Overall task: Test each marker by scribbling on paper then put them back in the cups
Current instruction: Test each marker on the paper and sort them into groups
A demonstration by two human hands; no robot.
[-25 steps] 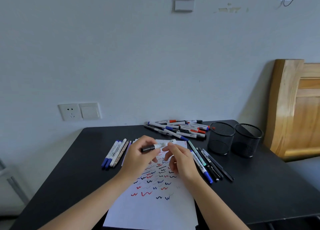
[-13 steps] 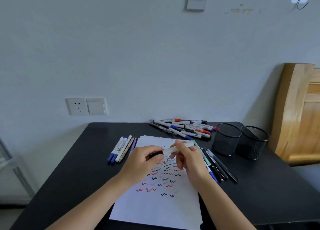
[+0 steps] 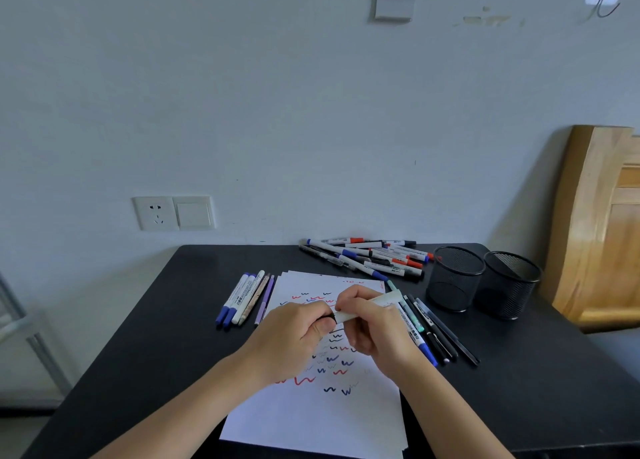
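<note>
Over the white paper (image 3: 322, 420), which carries red, blue and black scribbles, both my hands hold one white marker (image 3: 375, 304). My right hand (image 3: 375, 327) grips its white barrel. My left hand (image 3: 294, 337) pinches the black cap end, which is mostly hidden between my fingers. Two black mesh cups (image 3: 455, 278) (image 3: 507, 289) stand side by side at the right, nothing visible in them. A heap of markers (image 3: 367, 258) lies behind the paper.
A row of pens (image 3: 247, 297) lies left of the paper, and another row (image 3: 429, 330) lies right of it, near the cups. The black table (image 3: 145, 348) stands against a wall with a socket. A wooden board (image 3: 602, 223) leans at the far right.
The marker has tilted, its white end rising to the right. My hands have drawn closer together and my left fingers now cover the black cap.
</note>
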